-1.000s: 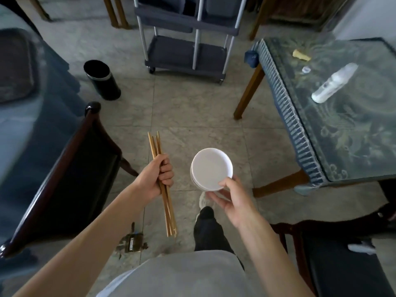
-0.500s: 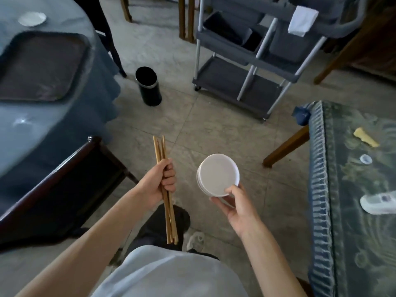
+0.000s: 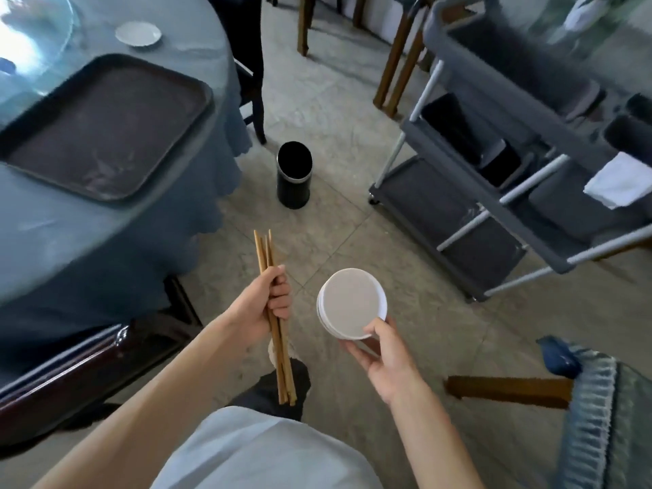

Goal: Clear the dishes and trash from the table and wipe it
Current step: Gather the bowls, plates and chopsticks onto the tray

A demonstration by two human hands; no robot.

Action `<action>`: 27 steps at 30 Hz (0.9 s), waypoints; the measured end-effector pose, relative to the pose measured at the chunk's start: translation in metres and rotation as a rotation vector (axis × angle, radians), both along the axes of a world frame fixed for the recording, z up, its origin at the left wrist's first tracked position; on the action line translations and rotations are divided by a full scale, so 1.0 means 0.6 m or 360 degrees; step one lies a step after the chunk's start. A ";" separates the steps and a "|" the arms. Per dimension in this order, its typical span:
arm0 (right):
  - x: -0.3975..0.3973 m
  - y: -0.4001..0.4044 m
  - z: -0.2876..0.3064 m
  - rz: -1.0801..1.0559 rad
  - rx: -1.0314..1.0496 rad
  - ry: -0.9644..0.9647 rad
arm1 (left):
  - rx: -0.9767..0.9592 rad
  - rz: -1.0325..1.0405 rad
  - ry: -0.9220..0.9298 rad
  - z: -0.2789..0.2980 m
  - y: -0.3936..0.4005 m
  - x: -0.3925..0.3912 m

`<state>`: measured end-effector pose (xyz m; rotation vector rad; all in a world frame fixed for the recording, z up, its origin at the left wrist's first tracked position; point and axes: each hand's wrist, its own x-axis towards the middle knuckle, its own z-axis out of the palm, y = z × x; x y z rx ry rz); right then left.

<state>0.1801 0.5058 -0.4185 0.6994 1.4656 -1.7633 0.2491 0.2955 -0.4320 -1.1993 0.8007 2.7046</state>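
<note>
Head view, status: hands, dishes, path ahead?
Left hand grips chopsticks. Right hand holds white dish stack. Black bin and grey cart ahead, open floor between.

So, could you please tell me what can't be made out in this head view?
- Bin contents: dark inside.
- White stack in the right hand: count unclear, seen from above.
- Cart top tubs: blurred, cut by the right edge.
- Chopsticks in the left hand: count unclear, bunched.
</note>
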 end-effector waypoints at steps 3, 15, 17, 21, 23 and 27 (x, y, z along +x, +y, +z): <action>-0.097 -0.086 0.002 0.0162 0.0061 0.0031 | -0.0011 0.0149 -0.0002 0.005 -0.074 -0.060; -0.290 -0.482 0.031 0.0865 -0.0095 0.0029 | -0.0027 0.0918 -0.0010 0.037 -0.346 -0.094; -0.304 -0.549 0.029 0.1018 -0.0097 0.0002 | 0.0010 0.1050 -0.0005 0.030 -0.383 -0.087; -0.330 -0.695 0.012 0.1365 -0.0114 -0.0016 | 0.0063 0.1337 -0.0015 0.000 -0.461 -0.086; -0.340 -0.770 0.002 0.1548 -0.0095 0.0002 | 0.0070 0.1500 -0.0028 -0.010 -0.500 -0.090; -0.353 -0.911 -0.015 0.1864 -0.0054 -0.0037 | 0.0109 0.1841 -0.0126 -0.018 -0.567 -0.098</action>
